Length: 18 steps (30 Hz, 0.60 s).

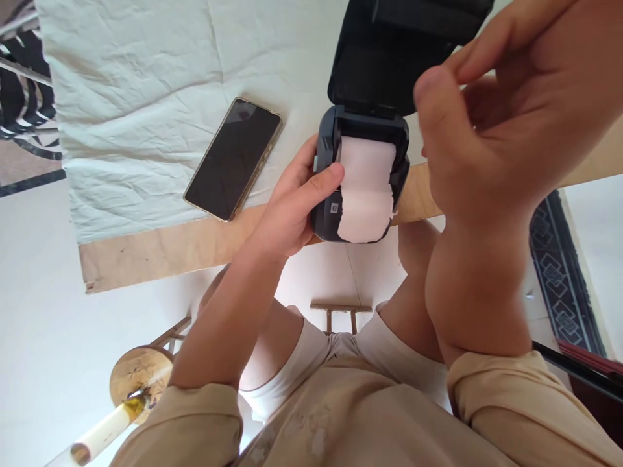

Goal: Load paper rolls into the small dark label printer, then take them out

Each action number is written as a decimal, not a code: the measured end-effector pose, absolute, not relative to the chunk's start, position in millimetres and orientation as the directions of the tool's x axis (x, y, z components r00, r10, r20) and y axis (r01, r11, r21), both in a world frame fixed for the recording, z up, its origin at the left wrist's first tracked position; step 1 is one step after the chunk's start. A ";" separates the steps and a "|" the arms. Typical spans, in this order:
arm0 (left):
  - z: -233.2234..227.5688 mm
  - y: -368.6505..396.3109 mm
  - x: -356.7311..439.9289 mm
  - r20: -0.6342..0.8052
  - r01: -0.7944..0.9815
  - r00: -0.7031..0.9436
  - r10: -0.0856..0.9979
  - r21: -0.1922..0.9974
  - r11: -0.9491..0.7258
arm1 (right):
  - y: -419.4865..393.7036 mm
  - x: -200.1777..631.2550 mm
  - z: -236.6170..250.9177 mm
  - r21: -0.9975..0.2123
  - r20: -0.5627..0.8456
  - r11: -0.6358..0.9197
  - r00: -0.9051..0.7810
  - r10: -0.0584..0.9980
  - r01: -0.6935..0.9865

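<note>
A small dark label printer (327, 207) sits at the near edge of the table with its lid (379, 58) swung open and up. A strip of white paper (366, 191) hangs out of its roll bay over the front. My left hand (292, 207) grips the printer's left side, thumb pressed on the body beside the paper. My right hand (496, 130) is raised close to the camera, above and to the right of the printer, fingers loosely curled with thumb and forefinger near each other; nothing shows in it.
A black smartphone (233, 159) lies face up on the pale cloth (136, 97), left of the printer. The wooden table edge (160, 250) runs below it. A round wooden stool (139, 373) and a patterned rug (559, 266) are on the floor.
</note>
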<state>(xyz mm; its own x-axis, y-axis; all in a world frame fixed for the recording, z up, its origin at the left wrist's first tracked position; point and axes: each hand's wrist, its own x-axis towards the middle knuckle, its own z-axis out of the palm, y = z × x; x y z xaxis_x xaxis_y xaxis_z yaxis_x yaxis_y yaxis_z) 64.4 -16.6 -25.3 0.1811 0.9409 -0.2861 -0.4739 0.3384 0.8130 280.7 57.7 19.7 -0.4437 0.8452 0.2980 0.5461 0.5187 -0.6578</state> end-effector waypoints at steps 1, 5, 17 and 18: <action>-25.2 -16.5 64.5 -0.291 -0.473 0.186 0.938 0.811 0.346 | 54.0 276.0 20.2 -0.642 0.282 0.512 -0.445 0.850 0.571; -27.9 -16.7 64.1 -0.289 -0.468 0.178 0.940 0.816 0.340 | 30.2 256.2 25.7 -0.500 0.195 0.491 -0.460 0.866 0.714; -31.3 -18.2 63.0 -0.318 -0.430 0.133 0.939 0.835 0.343 | 19.5 256.2 29.8 -0.549 0.146 0.388 -0.372 0.917 0.740; -31.7 -18.2 63.1 -0.333 -0.434 0.121 0.935 0.830 0.351 | 19.3 257.7 27.3 -0.639 0.187 0.401 -0.374 0.909 0.656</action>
<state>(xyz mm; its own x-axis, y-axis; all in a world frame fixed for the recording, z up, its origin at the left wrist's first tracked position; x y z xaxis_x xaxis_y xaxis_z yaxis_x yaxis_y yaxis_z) 63.1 -18.2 -31.7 0.1208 0.9352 -0.3328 -0.4336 0.3513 0.8298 257.7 19.3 27.3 -0.3738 0.9085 0.1867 0.6563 0.4013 -0.6389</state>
